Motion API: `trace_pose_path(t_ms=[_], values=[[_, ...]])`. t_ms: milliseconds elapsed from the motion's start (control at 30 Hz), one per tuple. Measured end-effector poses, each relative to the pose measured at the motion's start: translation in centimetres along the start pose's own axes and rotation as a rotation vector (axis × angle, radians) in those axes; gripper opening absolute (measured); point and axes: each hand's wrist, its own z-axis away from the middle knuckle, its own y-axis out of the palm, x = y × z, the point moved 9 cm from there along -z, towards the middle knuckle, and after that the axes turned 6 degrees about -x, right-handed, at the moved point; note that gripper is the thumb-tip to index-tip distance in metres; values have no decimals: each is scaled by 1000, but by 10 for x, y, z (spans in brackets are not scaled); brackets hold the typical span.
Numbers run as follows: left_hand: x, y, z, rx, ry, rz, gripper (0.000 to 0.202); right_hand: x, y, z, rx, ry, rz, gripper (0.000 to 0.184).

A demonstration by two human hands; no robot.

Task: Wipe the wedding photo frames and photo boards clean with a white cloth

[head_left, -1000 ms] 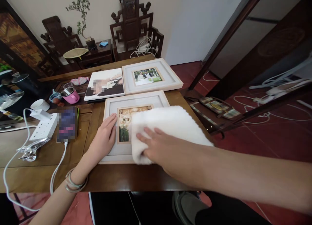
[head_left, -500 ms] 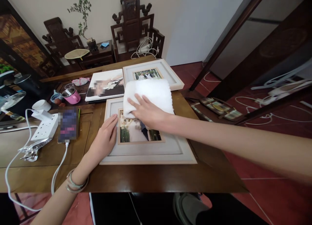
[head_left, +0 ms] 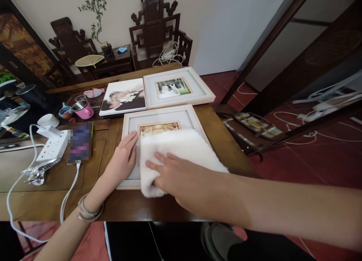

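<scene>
A picture frame (head_left: pixel 131 119) with a pale wooden border lies flat near the table's front edge, a photo in its middle. My left hand (head_left: pixel 123 159) rests flat on its left side, fingers stretched out together. Over the lower part of the frame is a folded, fluffy white cloth (head_left: pixel 183 142). My right hand (head_left: pixel 175 174) presses on this cloth from above and grips it, the thumb partly tucked into its fold. The cloth hides most of the photo and hangs slightly over the frame's lower edge.
Behind lie a second framed photo (head_left: pixel 149 89) and a photo panel (head_left: pixel 132 107). To the left are a phone (head_left: pixel 80 142) on a charging cable, a white power strip (head_left: pixel 52 148) and a pink mug (head_left: pixel 85 109). Carved chairs (head_left: pixel 154 27) stand beyond the wooden table (head_left: pixel 118 206).
My right hand has drawn the white cloth down the frame towards me, uncovering the photo's top and the far frame. My left hand has stayed in place.
</scene>
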Motion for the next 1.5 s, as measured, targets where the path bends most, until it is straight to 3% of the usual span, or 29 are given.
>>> trace_pose_path(t_ms=[267,367,500,633,800,933,1067,1167,1333,1500], values=[[1,-1,0,-24,-16,29,43,-79,-14,-41,-287,220,367,42],[1,-2,1,-39,-24,55,44,-88,-20,-51,-363,226,391,41],[2,-4,1,-62,-18,77,44,-69,-15,-49,-354,194,342,36],[3,-1,2,-29,-18,49,43,-31,1,-29,-226,134,227,28],[2,-1,2,-11,-27,41,44,1,1,-2,-62,-32,1,40],[-1,-4,2,-21,-43,53,44,-14,-12,-2,-97,-75,-12,42],[-5,-11,2,-74,-50,75,47,-51,-11,-26,-191,48,221,45],[-5,-13,2,-79,-54,101,50,-65,-15,-50,-302,89,373,40],[-2,-14,3,-110,-85,120,54,-56,-22,-72,-383,86,460,37],[-3,-17,5,-125,-88,151,54,-14,-18,-54,-317,-25,423,30]])
